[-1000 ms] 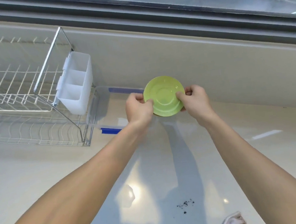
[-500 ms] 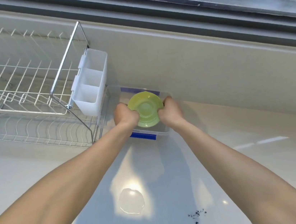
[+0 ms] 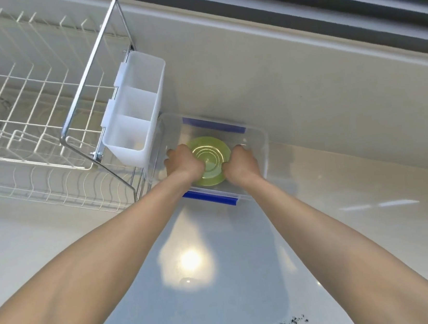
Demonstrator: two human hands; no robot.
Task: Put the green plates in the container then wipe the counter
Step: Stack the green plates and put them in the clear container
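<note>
Plate (image 3: 208,159) sits low inside the container (image 3: 264,149), left hand (image 3: 184,164) gripping its rim at 9 o'clock, right hand (image 3: 239,164) at 3; looks light, stiff, slick, so rim holds suit.

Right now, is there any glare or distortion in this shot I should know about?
Head view: a bright round glare spot sits on the glossy counter between the forearms; wide-angle distortion bows the dish rack and window ledge; the green plate inside the clear container looks slightly soft.
</note>
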